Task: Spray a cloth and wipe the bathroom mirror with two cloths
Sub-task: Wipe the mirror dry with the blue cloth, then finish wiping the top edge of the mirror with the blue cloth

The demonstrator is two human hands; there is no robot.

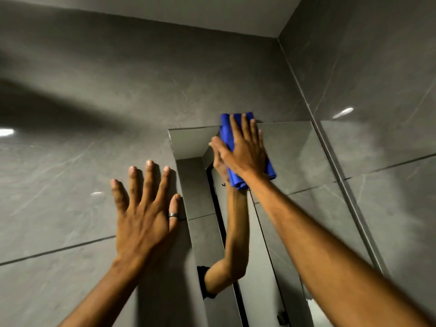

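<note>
One blue cloth (226, 135) was in view, folded into a thick pad; a second cloth was not visible. Two bare hands were up, one mirror (290, 161), and one ring (173, 215) sat on a finger of the left hand (144, 208).

The mirror was a tall, narrow panel set flat into a wall of large grey stone-look tiles (94, 102) with thin dark grout lines. Its right edge ran close to the room corner, where a second tiled wall (382, 90) met the first. A pale ceiling (212, 17) closed the top of the view. The glass reflected grey tiling, a dark vertical strip and the raised right forearm.

The right hand (243, 149) lay flat, fingers extended and close together, palm pressing the cloth against the mirror at its top edge. The cloth's upper end overlapped onto the tile just above the glass; its lower end showed below the wrist. Nothing was pinched; the cloth was held by palm pressure only.

The left hand was spread wide, all five fingers splayed, flat on the tile just left of the mirror's left edge, holding nothing. The little finger lay beside the mirror's border.
</note>
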